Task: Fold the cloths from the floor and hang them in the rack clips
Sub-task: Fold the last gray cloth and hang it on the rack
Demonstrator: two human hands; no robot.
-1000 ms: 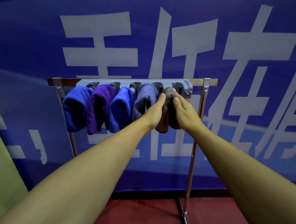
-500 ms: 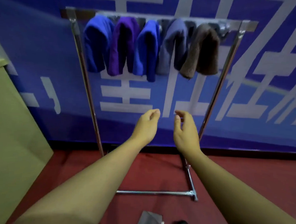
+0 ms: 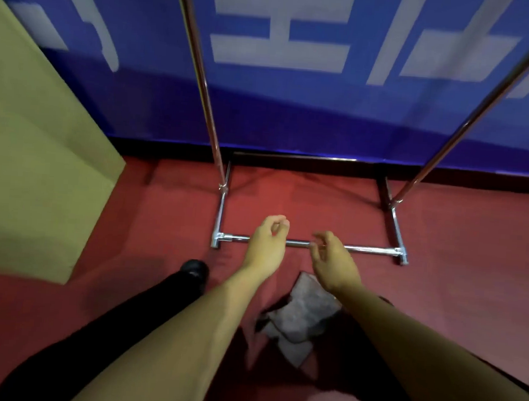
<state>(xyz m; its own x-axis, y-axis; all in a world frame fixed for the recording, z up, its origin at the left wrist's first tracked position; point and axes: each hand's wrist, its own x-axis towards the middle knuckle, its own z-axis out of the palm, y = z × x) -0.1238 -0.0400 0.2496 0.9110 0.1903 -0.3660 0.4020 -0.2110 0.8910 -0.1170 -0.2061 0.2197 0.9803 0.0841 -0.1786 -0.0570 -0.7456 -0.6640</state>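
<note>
Open red floor (image 3: pixel 460 245) lies right of your right hand (image 3: pixel 334 261). The rack's base bar (image 3: pixel 369 249) crosses ahead, its two poles rising behind; a cardboard panel (image 3: pixel 35 140) blocks the left.

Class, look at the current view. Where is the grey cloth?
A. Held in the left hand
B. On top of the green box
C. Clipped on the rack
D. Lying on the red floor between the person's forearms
D: the crumpled grey cloth lies on the red floor, below the empty left hand and right hand.
</note>
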